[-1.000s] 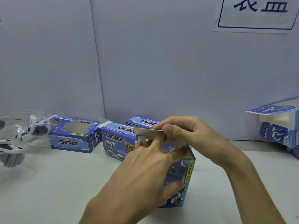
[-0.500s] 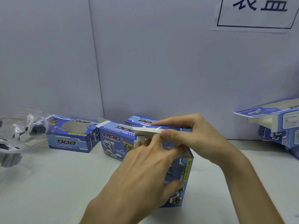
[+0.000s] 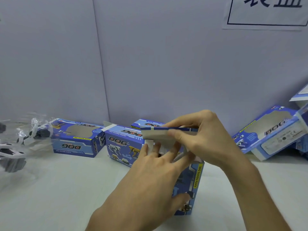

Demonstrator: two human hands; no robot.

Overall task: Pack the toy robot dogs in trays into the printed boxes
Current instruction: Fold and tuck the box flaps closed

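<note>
Although the grey partition wall fills most of your view, with a paper sign at its top right, your work sits low on the white table. At the right a windowed box leans tilted, and another box is cut off by the edge above it. Along the wall lie three more printed boxes: a windowed one on the left, a middle box just beside it, and a rear box behind that. At the far left, toy robot dogs lie in clear plastic trays, well apart from your hands.

In front of you an upright box stands on end. Your left hand grips it, thumb on the printed front face and fingers reaching over the open top (what lies inside is hidden behind them). Your right hand pinches the lid flap between thumb and fingers, holding it level just above the opening.
</note>
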